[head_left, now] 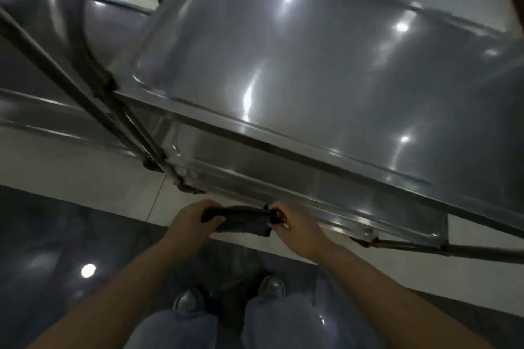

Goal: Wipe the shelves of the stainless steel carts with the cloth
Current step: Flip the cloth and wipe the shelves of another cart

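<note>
A dark grey cloth (241, 221) is stretched between both hands, just in front of the near edge of a stainless steel cart. My left hand (192, 219) grips its left end with curled fingers. My right hand (295, 224) pinches its right end. The cart's top shelf (312, 65) is a shiny tray that fills the upper right of the view. A lower shelf (283, 178) shows beneath its near rim. The cloth hangs in the air and touches neither shelf.
A second steel cart (42, 110) stands to the left, its tubular legs (93, 93) crossing beside the first cart's corner. Below are a glossy dark floor (56, 249) with a pale tiled strip, and my jeans and black shoes (272, 286).
</note>
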Demonstrator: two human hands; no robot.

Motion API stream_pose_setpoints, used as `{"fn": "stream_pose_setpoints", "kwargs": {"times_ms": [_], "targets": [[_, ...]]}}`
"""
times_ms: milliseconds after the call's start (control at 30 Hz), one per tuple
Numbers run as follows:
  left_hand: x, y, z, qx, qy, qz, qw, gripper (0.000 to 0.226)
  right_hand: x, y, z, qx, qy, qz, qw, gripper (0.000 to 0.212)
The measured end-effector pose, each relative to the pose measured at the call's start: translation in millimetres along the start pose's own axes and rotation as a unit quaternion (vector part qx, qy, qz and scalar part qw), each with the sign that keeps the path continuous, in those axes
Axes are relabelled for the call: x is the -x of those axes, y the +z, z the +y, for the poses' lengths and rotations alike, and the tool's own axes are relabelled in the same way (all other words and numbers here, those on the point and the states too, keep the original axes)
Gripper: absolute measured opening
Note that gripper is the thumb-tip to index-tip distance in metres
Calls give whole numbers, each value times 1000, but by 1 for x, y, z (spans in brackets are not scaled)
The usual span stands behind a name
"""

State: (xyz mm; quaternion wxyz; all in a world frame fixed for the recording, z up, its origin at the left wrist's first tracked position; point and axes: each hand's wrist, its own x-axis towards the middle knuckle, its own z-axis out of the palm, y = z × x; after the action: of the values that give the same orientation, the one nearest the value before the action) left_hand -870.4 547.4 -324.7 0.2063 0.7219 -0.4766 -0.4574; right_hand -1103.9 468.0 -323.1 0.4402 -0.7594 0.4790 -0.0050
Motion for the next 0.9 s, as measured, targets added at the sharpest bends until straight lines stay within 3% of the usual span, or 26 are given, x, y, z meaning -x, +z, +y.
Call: {"fn": "stream_pose_setpoints", "kwargs": {"times_ms": [167,300,467,667,767,900], "targets": [[-88,92,-93,-21,-5,-2,1000,9,-65,62,117,-15,20,-12,1000,14],[-161,163,-158,-77,31,-36,996,15,-113,107,204,-1,37,-4,999,6],[-228,214,-211,-63,81,-14,995,7,-161,146,284,-8,54,19,998,11],[-263,225,-226,-42,114,41,992,10,-183,169,315,-123,56,56,989,17],[-266,222,-218,-27,119,78,989,13,-186,169,309,-119,58,78,988,12],[-288,216,-198,-14,149,118,982,7,-210,150,306,-96,41,168,980,14]]}}
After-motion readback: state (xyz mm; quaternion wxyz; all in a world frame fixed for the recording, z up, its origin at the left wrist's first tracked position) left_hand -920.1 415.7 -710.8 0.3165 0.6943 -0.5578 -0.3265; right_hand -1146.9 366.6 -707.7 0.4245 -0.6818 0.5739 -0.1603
